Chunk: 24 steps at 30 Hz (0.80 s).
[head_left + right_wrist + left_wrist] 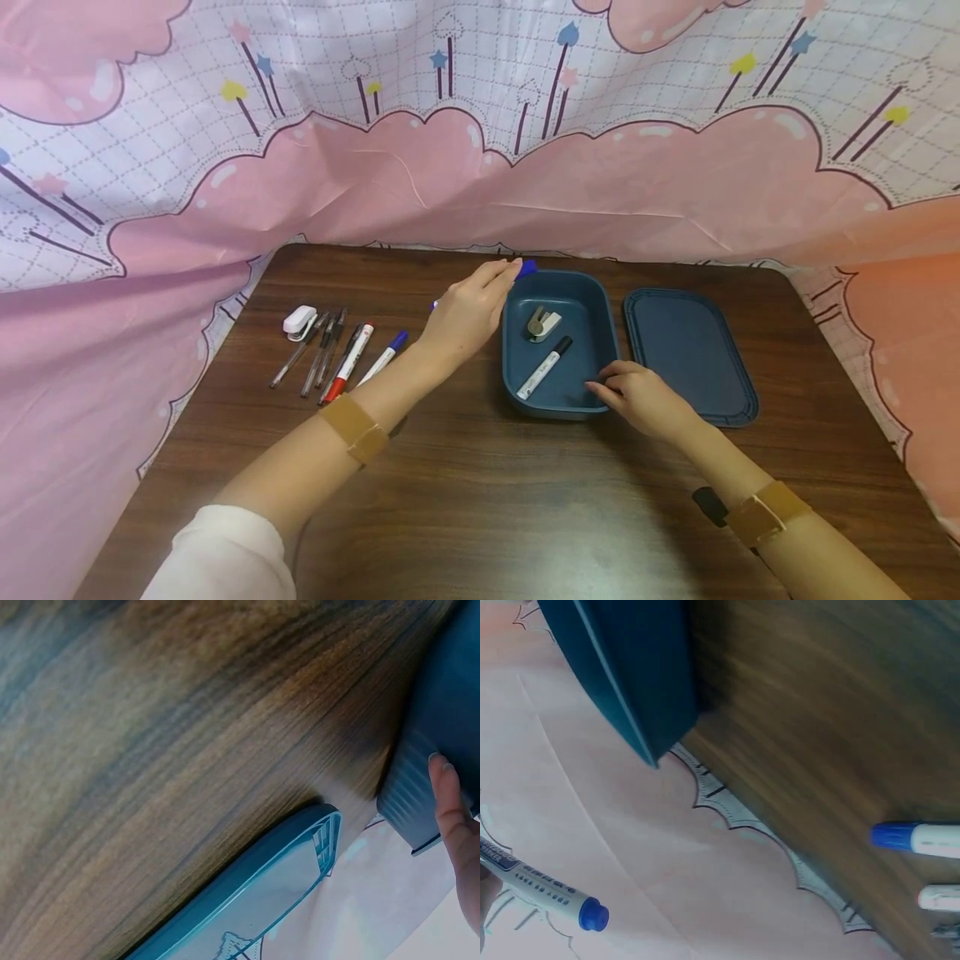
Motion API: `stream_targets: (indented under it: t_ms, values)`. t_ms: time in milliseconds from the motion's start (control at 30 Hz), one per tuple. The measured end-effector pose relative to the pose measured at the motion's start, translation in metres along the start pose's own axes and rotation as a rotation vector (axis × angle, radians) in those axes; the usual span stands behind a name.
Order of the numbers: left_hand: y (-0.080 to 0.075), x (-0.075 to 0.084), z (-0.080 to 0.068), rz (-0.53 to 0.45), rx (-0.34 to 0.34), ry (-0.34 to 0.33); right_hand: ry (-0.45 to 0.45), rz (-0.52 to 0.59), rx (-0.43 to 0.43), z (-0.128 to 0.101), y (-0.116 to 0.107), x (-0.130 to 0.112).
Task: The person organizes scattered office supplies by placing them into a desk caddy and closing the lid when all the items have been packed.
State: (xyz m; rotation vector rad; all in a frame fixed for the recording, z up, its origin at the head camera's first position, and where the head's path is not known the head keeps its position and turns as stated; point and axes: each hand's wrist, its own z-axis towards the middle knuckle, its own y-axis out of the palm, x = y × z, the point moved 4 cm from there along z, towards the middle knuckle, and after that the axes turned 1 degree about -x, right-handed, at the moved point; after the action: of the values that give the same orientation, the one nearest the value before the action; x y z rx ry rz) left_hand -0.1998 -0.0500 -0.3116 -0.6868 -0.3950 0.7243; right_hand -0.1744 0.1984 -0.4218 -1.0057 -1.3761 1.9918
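Note:
My left hand (467, 312) holds a white marker (544, 889) with a blue cap, raised at the left rim of a dark blue box (558, 410). In the head view, the marker's blue end sticks out past the fingertips. At the box's near right corner, my right hand (648, 402) grips the wall, its fingers (448, 795) against the outside in the right wrist view. Inside the box lie a white marker with a black cap (544, 367) and a small white and grey stapler-like object (543, 325).
The matching blue lid (690, 354) lies flat right of the box. Left on the wooden table (450, 500) are a white stapler (300, 322), several clear pens (309, 365), a red-capped marker (349, 362) and a blue-capped marker (385, 357). A patterned pink curtain (465, 183) hangs behind.

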Motion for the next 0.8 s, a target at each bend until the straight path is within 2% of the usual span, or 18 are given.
stream_targets:
  t_ms: [167, 267, 400, 800]
  values:
    - [0.002, 0.012, 0.010, 0.100, -0.017, 0.103, 0.006, 0.006, 0.003, 0.000, 0.000, 0.000]
    - [0.003, 0.019, 0.013, 0.164, -0.004, 0.178, 0.004, 0.005, 0.007, 0.000, 0.001, -0.001]
    - [0.003, 0.026, 0.015, 0.188, 0.049, 0.266, -0.002, -0.001, 0.010, 0.000, 0.001, -0.001]
    - [0.009, 0.045, 0.024, 0.230, 0.224, 0.444, -0.008, -0.002, 0.001, 0.000, -0.001, 0.000]
